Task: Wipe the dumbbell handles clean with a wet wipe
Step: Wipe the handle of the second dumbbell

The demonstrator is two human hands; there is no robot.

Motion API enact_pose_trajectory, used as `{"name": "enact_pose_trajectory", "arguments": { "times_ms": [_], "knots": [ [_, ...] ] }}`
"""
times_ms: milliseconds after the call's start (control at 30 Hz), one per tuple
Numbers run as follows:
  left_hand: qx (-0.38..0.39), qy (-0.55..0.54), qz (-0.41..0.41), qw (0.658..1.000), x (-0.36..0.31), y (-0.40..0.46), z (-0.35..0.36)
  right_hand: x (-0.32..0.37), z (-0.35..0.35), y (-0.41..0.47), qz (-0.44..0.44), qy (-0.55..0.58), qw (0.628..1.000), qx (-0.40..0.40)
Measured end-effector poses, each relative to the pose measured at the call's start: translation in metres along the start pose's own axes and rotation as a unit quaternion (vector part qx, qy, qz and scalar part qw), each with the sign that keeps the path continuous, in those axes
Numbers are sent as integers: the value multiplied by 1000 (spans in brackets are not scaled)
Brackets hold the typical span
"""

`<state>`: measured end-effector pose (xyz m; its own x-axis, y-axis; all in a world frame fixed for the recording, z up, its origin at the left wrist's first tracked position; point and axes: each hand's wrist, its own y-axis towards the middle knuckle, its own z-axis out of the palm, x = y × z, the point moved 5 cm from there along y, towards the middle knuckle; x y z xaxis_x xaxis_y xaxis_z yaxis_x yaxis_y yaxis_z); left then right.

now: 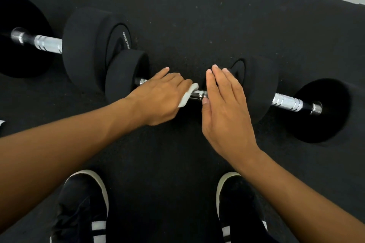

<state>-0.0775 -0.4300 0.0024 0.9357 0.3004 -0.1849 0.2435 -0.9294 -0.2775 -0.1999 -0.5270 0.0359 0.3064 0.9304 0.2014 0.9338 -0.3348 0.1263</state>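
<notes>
While your left hand (161,95) is curling down over the chrome handle (198,94) of the middle dumbbell (126,77), it is gripping a folded white wet wipe (188,95) against the bar, and part of the wipe is poking out past your knuckles on the side toward your other hand. Your right hand (225,108) is staying flat, fingers straight and close together, holding nothing; its thumb tip is lying just beside the bare stretch of handle, and its fingertips are reaching toward the head on that side, though you cannot tell from here whether they are touching it. The dumbbell you are working on is lying on the black rubber floor (187,25) just ahead of your two dark shoes (83,203). A larger dumbbell (88,43) is sitting to its left, touching its head, and another dumbbell (288,102) is lying to the right, its silver handle uncovered.
</notes>
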Motion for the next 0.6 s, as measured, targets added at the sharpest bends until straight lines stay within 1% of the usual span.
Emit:
{"name": "enact_pose_trajectory", "arguments": {
  "times_ms": [200, 400, 467, 533, 600],
  "knots": [
    [-23, 91, 15, 995, -39, 0, 10, 0, 0, 2, -5, -16, 1000, -2],
    [-26, 167, -68, 983, -6, -14, -7, -1, -1, 1, -13, -16, 1000, 3],
    [7, 222, -92, 971, 3, -20, -12, -2, -1, 1, -13, -14, 1000, 2],
    [63, 279, -115, 951, 3, -23, -12, -1, 0, 1, -10, -12, 1000, 0],
    [95, 290, -134, 943, -1, -22, -10, -1, 1, 1, -8, -13, 1000, -2]
  ]
}}
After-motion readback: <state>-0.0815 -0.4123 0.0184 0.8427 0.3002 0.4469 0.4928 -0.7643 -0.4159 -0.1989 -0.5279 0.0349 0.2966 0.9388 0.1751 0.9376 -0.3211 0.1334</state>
